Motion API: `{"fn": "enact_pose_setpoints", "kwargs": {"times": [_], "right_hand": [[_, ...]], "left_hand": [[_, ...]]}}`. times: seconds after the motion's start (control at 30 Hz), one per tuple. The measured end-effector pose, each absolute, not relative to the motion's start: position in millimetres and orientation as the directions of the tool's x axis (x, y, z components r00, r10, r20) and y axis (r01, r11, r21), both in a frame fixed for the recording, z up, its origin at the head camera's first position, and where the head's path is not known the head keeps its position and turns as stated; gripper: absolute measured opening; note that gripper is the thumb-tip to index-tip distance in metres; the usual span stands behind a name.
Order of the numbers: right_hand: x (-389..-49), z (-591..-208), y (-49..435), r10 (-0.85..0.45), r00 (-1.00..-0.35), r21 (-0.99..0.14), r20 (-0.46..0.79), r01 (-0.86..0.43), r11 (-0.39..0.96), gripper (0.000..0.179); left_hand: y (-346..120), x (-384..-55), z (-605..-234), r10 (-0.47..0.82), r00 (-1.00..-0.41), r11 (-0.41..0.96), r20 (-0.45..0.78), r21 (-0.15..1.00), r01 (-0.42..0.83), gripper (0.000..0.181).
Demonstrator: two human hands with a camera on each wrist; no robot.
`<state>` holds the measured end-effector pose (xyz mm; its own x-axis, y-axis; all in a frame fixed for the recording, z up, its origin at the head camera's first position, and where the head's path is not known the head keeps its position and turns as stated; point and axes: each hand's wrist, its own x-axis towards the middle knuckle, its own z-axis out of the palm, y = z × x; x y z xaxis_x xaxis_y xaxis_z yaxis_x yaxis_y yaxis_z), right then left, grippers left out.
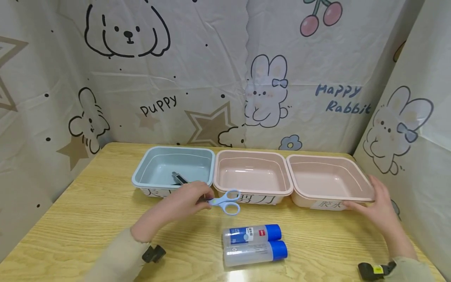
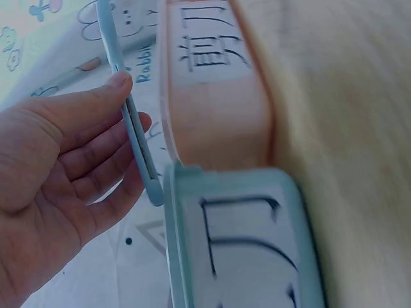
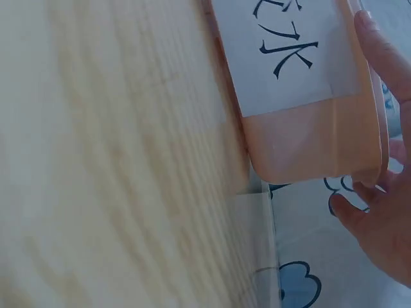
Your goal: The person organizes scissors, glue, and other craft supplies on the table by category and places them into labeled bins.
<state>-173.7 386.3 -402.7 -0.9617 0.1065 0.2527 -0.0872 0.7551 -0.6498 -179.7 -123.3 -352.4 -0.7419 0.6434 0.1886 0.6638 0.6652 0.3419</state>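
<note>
My left hand pinches a pair of scissors with light blue handles between thumb and fingers. The scissors stick out to the right, in front of the join between the blue bin and the middle pink bin. In the left wrist view the scissors show edge-on, above the bin rims. My right hand holds the near right corner of the right-hand pink bin, thumb at the front rim and fingers round the side. Inside the blue bin lies a utility knife, partly hidden by my left hand.
Two glue bottles with blue caps lie side by side on the wooden table, nearer to me. All three bins stand in a row at the back, with white paper labels in front. A patterned curtain hangs behind and at both sides.
</note>
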Motion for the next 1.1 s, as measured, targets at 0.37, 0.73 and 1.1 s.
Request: {"fn": "enact_pose_setpoints", "kwargs": {"times": [0.37,0.73,1.1], "right_hand": [[-173.7,-409.8,394.1,0.124,-0.989,-0.792,0.080,0.012,0.610,0.098],[-175.9,-414.0,397.7,0.147,-0.978,-0.785,0.146,-0.024,0.620,0.093],[-175.7,-413.4,395.8,0.153,-0.976,-0.764,0.157,-0.022,0.644,0.089]], "left_hand": [[-61.6,-222.8,-343.6,0.596,-0.758,0.676,0.267,0.342,0.652,0.016],[-22.8,-259.0,-356.7,0.573,-0.796,0.737,0.195,0.302,0.604,0.011],[-11.5,-268.3,-366.2,0.538,-0.838,0.783,0.087,0.317,0.536,0.009]]}}
